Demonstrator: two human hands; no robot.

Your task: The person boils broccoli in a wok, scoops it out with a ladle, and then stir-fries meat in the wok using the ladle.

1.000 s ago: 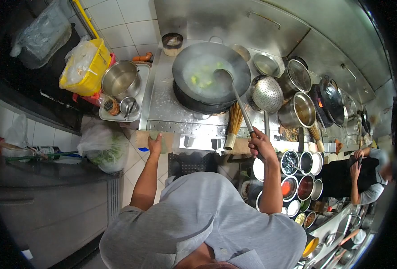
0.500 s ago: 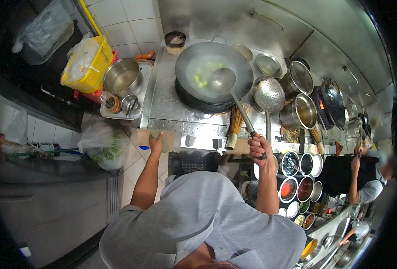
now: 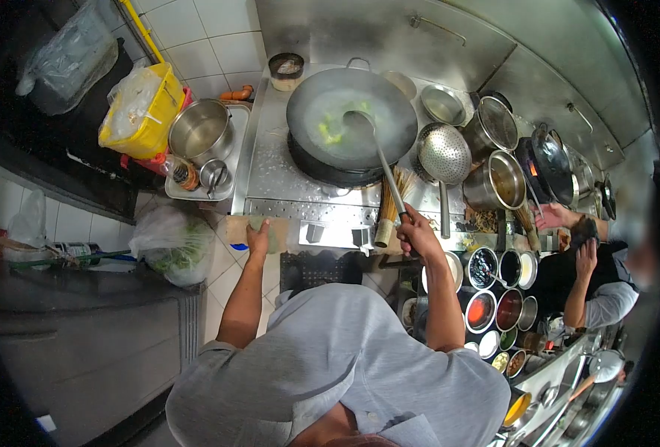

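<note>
A large wok (image 3: 309, 97) sits on the stove, with steaming cloudy liquid and yellow-green pieces of food (image 3: 331, 132) in it. My right hand (image 3: 418, 232) is closed around the dark handle end of a long ladle (image 3: 386, 170). The ladle's bowl dips into the liquid near the middle of the wok, partly hidden by steam. My left hand (image 3: 257, 237) is at the stove's front edge, its fingers closed on a greenish cloth (image 3: 273, 240) that lies over a brown strip.
Right of the wok are a perforated skimmer (image 3: 444, 153), a bamboo brush (image 3: 386, 220) and steel pots (image 3: 496, 182). Several seasoning bowls (image 3: 482, 309) stand at my right. A co-worker (image 3: 605, 290) stands beyond them. At left are a steel pot (image 3: 201, 132) on a tray and a yellow basket (image 3: 142, 112).
The ladle's bowl has moved slightly left and up and tipped into the liquid; my right hand has shifted left and up with it. The co-worker's hands have moved apart. My left hand stays put.
</note>
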